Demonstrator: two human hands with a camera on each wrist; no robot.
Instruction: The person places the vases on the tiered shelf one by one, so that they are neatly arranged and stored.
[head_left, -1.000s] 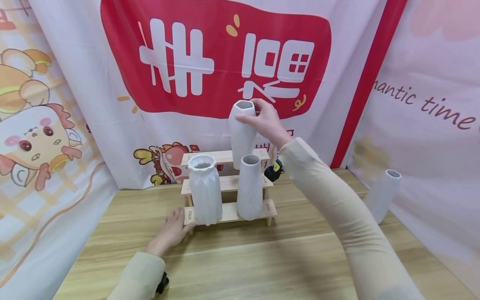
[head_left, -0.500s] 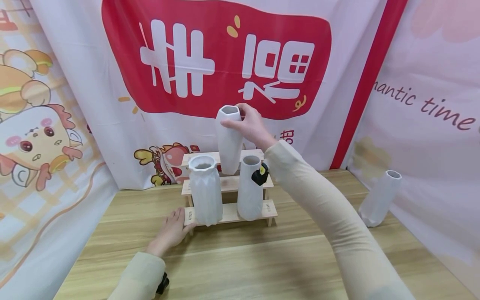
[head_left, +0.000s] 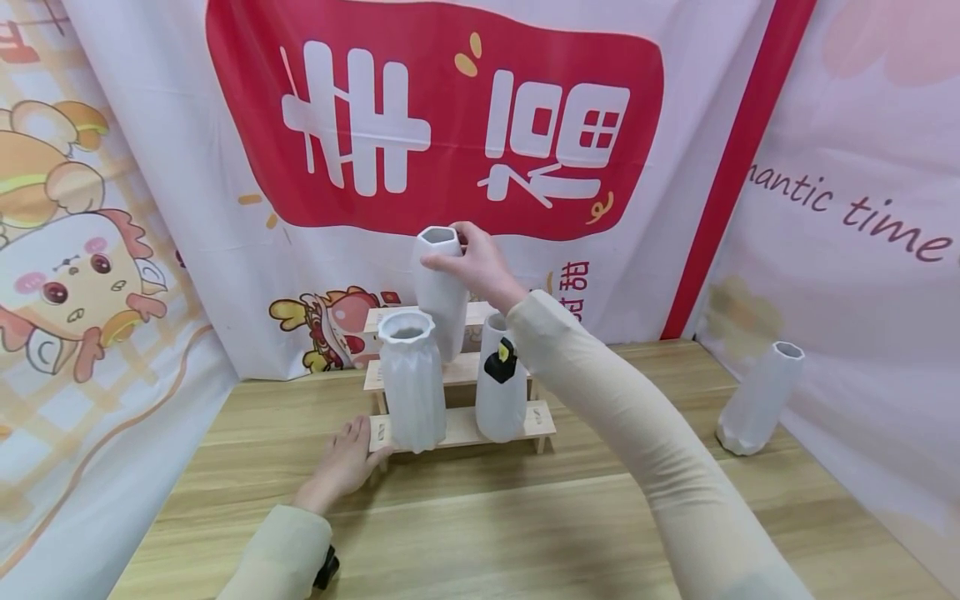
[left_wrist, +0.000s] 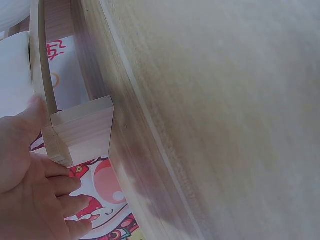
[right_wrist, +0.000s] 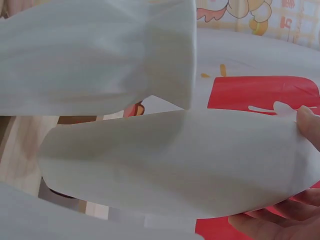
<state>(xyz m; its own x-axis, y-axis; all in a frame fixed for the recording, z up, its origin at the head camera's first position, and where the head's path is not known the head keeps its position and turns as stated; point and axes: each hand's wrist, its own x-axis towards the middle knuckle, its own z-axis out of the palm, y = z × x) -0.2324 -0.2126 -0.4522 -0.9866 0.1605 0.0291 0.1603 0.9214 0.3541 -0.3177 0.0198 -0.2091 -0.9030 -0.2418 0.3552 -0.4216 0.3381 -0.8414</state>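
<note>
My right hand [head_left: 480, 267] grips a tall white vase [head_left: 441, 287] near its five-sided rim, thumb on the near side. The vase is upright over the three-step wooden stand [head_left: 461, 429]; its foot is by the middle step, partly hidden behind a pleated white vase [head_left: 412, 383]. That vase and a smooth white vase [head_left: 501, 408] stand on the bottom step. In the right wrist view, the held vase [right_wrist: 170, 162] lies beneath the fingers. My left hand [head_left: 343, 462] rests at the bottom step's left end, thumb touching the board, fingers extended past the end [left_wrist: 80, 125].
Another white vase [head_left: 757, 400] stands on the wooden table [head_left: 525, 525] at the far right. A printed curtain [head_left: 315, 250] hangs close behind the stand, with further cloth on both sides. A black wrist camera [head_left: 501, 362] partly covers the smooth vase.
My right hand has carried the tall vase left and down, from the stand's right side to beside the pleated vase. The left hand has stayed put.
</note>
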